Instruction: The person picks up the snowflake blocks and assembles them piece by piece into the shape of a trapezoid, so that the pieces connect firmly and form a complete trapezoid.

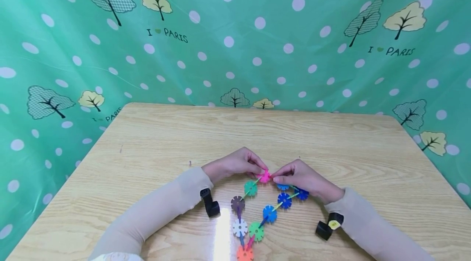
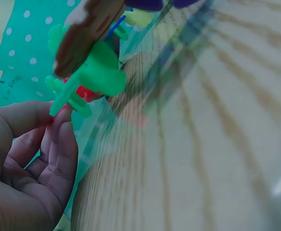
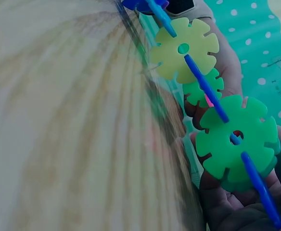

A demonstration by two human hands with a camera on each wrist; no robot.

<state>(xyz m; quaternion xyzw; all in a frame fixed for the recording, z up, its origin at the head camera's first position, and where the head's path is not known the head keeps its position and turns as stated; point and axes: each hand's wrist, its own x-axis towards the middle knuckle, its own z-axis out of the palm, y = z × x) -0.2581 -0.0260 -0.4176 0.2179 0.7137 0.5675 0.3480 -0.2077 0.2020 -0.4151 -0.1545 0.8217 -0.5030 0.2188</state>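
In the head view my left hand (image 1: pixel 241 163) pinches a pink notched snowflake disc (image 1: pixel 265 176) between thumb and fingertips. From the right, my right hand (image 1: pixel 303 177) pinches a small red disc (image 1: pixel 272 176), seen nearly edge-on against the pink one. Whether these two are slotted together I cannot tell. Both belong to a looping chain of slotted discs, with a green disc (image 1: pixel 250 188) and a brown disc (image 1: pixel 237 203) on the left. Blue discs (image 1: pixel 284 201) run below my right hand. In the right wrist view, green discs (image 3: pixel 236 142) partly cover the right fingers.
The chain's near end has a white disc (image 1: pixel 240 227), a light green disc (image 1: pixel 256 231) and an orange disc (image 1: pixel 245 253) at the frame's bottom edge. Everything lies on a wooden table (image 1: pixel 165 138). Behind it hangs a green dotted curtain (image 1: pixel 206 40).
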